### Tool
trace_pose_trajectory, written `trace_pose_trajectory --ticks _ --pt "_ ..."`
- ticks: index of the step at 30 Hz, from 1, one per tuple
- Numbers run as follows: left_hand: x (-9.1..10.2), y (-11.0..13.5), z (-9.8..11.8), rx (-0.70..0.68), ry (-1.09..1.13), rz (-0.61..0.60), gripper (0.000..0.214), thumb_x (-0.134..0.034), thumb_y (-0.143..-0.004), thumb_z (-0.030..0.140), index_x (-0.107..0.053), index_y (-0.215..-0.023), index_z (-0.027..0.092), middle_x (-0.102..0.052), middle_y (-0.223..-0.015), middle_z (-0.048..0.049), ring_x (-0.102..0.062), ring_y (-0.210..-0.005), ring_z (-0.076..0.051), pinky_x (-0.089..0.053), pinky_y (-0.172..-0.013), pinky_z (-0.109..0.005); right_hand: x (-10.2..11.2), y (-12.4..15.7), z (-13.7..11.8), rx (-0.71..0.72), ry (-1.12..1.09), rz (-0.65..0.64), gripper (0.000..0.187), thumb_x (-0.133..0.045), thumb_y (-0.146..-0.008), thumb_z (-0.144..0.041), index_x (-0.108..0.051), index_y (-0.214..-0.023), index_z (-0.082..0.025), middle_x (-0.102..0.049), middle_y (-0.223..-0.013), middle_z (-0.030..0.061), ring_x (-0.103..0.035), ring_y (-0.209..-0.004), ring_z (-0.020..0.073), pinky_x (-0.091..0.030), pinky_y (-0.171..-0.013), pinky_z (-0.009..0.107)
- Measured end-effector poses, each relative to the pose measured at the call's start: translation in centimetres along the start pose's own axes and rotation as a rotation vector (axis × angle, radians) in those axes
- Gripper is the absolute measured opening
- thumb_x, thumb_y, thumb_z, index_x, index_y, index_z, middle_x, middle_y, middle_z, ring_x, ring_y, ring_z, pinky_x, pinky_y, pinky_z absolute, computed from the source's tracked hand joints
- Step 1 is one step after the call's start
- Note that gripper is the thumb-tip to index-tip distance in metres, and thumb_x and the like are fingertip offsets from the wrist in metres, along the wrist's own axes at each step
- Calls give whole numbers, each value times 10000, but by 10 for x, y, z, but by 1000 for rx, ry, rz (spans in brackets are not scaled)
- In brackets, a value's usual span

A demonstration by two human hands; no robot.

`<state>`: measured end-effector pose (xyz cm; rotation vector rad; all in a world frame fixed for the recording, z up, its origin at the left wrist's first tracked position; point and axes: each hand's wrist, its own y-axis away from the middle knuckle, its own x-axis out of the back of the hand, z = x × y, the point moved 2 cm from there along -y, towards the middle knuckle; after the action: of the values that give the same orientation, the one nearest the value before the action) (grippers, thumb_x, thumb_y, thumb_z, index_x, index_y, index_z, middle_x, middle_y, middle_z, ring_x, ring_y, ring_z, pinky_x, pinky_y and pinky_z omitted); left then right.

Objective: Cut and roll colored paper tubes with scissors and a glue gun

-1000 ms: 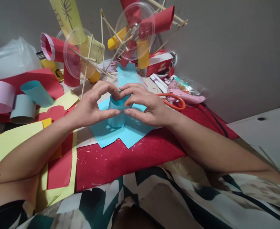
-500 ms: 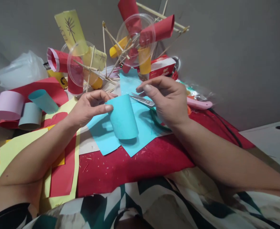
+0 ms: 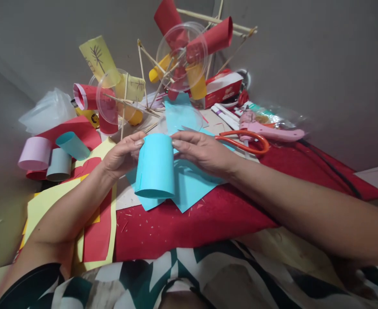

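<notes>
A light-blue paper tube (image 3: 155, 169) is held between my two hands above the work surface. My left hand (image 3: 124, 152) pinches its upper left rim with thumb and fingers. On the opposite side, my right hand (image 3: 203, 150) grips the upper right rim, thumb in front. Beneath the tube lie flat light-blue paper sheets (image 3: 195, 182), with a clear plastic lid (image 3: 182, 119) just behind. Scissors with orange handles (image 3: 263, 143) lie to the right of my right hand; their blades are mostly hidden by it.
A pink glue gun (image 3: 275, 131) with a black cord lies at right. Behind stand stick frames bearing red and yellow paper tubes (image 3: 210, 40). Lilac (image 3: 34, 154), grey (image 3: 59, 165) and teal (image 3: 73, 146) tubes sit at left, near yellow and red sheets (image 3: 97, 236).
My right hand has moved from above the scissors onto the tube's right rim. The tube has turned and now shows a seam at its left. The view has shifted slightly.
</notes>
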<state>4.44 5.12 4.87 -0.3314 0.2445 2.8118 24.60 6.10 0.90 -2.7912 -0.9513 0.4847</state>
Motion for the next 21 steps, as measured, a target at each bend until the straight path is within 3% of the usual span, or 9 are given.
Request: trace_pose_trajectory --ticks 6,11,17,19,21 --pt "-2 -5 -9 -17 57 -89 427 -931 -628 339 -542 -600 167 -425 -530 51 -387 -492 -76 -344 -495 -205 -3 1 -3 -144 -177 84 358 -901 -709 -498 -714 -797 -205 -693 -844 -10 -634 -820 138 -553 -764 286" --pt "-1 -4 -11 -33 145 76 336 -906 -679 312 -603 -689 170 -566 -632 38 -534 -593 -106 -448 -610 -232 2 -1 -1 -153 -210 215 327 -885 -719 -421 -745 -946 -234 -744 -950 7 -684 -880 163 -568 -728 282" --pt "3 -8 -13 -47 270 356 193 -826 -766 261 -656 -840 205 -695 -765 39 -659 -718 -135 -522 -734 -273 17 2 -9 238 55 577 189 -786 -843 -445 -729 -896 -273 -741 -876 -10 -688 -798 144 -568 -666 266" --pt "5 -9 -14 -57 298 418 162 -808 -784 242 -671 -864 207 -704 -765 34 -667 -722 -133 -539 -760 -281 16 7 -14 404 209 621 179 -758 -883 -463 -733 -921 -290 -741 -900 -3 -695 -833 159 -590 -729 303" --pt "4 -9 -15 -69 324 443 140 -797 -795 220 -687 -880 199 -714 -774 22 -674 -731 -132 -554 -787 -288 11 12 -16 523 427 561 178 -754 -899 -453 -746 -989 -299 -749 -1021 19 -707 -972 192 -595 -873 368"
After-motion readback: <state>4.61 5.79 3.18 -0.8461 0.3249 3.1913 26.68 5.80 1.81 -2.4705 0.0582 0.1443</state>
